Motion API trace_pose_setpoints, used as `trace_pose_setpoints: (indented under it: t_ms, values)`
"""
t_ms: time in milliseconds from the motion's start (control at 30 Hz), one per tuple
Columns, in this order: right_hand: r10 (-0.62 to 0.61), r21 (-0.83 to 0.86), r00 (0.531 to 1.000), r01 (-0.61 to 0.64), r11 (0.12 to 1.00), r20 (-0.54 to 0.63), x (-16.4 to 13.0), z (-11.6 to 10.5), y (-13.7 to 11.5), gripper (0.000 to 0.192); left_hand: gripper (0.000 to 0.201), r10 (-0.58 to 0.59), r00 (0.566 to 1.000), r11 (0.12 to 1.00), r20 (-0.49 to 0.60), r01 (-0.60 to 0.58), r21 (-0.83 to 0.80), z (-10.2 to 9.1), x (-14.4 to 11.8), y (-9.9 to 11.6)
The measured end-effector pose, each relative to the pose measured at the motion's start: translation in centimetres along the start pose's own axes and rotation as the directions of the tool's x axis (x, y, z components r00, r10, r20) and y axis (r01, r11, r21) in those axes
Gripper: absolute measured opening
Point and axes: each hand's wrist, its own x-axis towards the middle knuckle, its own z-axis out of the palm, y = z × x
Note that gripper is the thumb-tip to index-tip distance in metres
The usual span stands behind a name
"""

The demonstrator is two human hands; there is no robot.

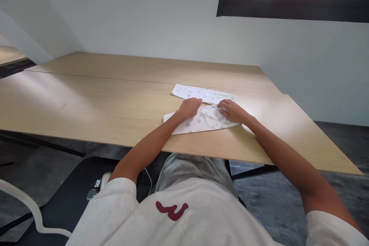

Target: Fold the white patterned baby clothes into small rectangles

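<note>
A pair of small white trousers (pixel 201 121) with a sparse printed pattern lies flat on the wooden table (pixel 115 100). Both legs point left, one farther from me and one nearer, with a narrow gap between them. My left hand (pixel 190 107) is closed on the inner edge of the nearer leg; its fingertips are tucked out of sight. At the crotch, towards the right end, my right hand (pixel 231 110) has its fingers bent and pinching the cloth. Slight creases run through the fabric between both hands.
A grey wall (pixel 144 15) stands behind the table, with a dark-framed window (pixel 259 5) at upper right. To my lower left is a black chair (pixel 69 188) with a wristwatch (pixel 91 194) on it. A white curved tube (pixel 31 203) crosses the lower left corner.
</note>
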Motion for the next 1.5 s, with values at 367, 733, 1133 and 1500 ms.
trace_pose_setpoints:
  t_ms: [367,733,1133,1500]
  values:
    - [-0.019,-0.002,1.000,0.019,1.000,-0.011,0.0,-0.1,0.0,0.029,0.021,0.010,1.000,1.000,-0.012,-0.010,-0.017,0.3,0.0,0.0]
    - [-0.030,-0.007,0.999,0.031,1.000,0.039,-0.4,0.3,0.2,0.052,0.017,0.484,0.874,0.847,-0.041,-0.479,-0.231,0.7,0.2,0.0]
    - [-0.040,0.042,0.998,0.039,0.998,0.042,-0.2,0.7,1.7,0.054,0.023,0.617,0.777,0.730,0.127,-0.505,-0.461,-0.4,-0.8,1.0]
    - [-0.043,0.058,0.999,0.044,0.997,-0.024,-0.3,1.0,1.2,0.053,0.054,0.321,0.840,0.947,0.438,-0.297,-0.123,-2.2,-1.8,0.0]
